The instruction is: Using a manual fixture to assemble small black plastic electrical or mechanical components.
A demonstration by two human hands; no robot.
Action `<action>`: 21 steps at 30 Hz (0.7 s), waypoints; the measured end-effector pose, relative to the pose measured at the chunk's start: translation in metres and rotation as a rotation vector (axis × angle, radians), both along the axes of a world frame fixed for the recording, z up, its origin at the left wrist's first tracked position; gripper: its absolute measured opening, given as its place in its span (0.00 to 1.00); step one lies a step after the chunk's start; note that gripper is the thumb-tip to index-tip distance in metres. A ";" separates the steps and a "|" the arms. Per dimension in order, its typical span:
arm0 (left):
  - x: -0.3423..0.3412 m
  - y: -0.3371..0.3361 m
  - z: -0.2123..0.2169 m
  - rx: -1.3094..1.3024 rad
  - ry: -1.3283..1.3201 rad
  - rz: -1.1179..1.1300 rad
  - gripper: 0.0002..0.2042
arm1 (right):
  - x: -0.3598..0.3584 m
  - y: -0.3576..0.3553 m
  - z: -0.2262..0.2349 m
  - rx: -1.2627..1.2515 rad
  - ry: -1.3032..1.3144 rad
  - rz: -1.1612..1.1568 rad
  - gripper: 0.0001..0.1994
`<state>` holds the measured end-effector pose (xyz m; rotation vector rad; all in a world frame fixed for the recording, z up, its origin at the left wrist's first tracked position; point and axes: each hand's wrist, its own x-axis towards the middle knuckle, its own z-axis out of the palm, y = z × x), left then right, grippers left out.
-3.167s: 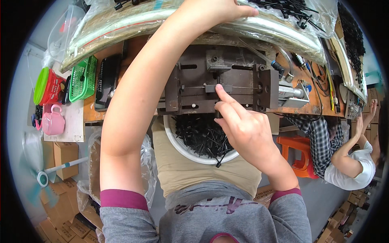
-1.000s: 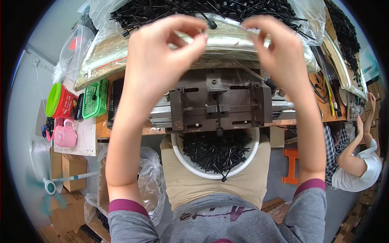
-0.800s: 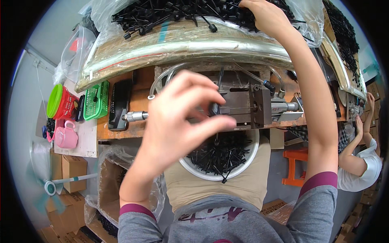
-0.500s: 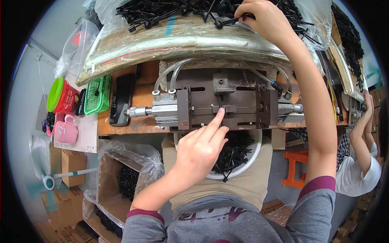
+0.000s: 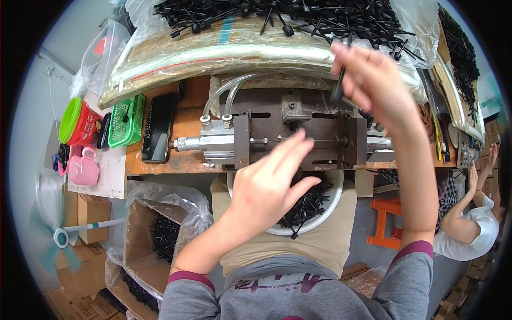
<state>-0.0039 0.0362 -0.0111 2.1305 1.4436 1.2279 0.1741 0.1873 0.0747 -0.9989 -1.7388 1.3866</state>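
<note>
My right hand [image 5: 381,85], smeared by motion, pinches a thin black plastic stem-like piece [image 5: 339,88] in front of the padded rim of the heap. My left hand [image 5: 261,186] holds nothing, fingers stretched and thumb apart, its fingertips over the middle of a dark metal fixture [image 5: 320,128]. Those fingers partly hide the centre block. A silver air cylinder [image 5: 217,143] is mounted at the fixture's left; another is partly behind my right forearm. Beyond lies a heap of similar black pieces [image 5: 240,10]. Below the fixture, a white basin [image 5: 335,210] with more black pieces sits on my lap.
A black phone [image 5: 159,128], a green basket [image 5: 128,121], a red tub with a green rim [image 5: 80,122] and a pink cup [image 5: 84,169] stand at left. Below them are a plastic-lined carton [image 5: 140,234] and a fan [image 5: 61,237]. At right are an orange stool [image 5: 380,224] and another person [image 5: 464,224].
My right hand has come back from the heap toward the fixture with a black piece. My left hand's pointing finger has lifted off the centre block, and the fingers have straightened.
</note>
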 end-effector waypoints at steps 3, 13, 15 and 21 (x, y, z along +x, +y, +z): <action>0.005 0.006 0.019 0.129 -0.350 0.046 0.27 | -0.015 -0.038 -0.016 -0.301 0.008 0.138 0.18; -0.005 -0.016 0.002 0.060 0.131 0.004 0.13 | 0.006 0.047 -0.013 0.972 -0.435 -0.281 0.08; -0.002 -0.013 -0.011 0.095 0.236 -0.009 0.14 | 0.000 0.047 -0.010 0.953 -0.536 -0.226 0.07; 0.000 -0.002 -0.010 0.107 0.386 0.022 0.12 | -0.009 0.011 0.011 0.866 -0.586 -0.057 0.08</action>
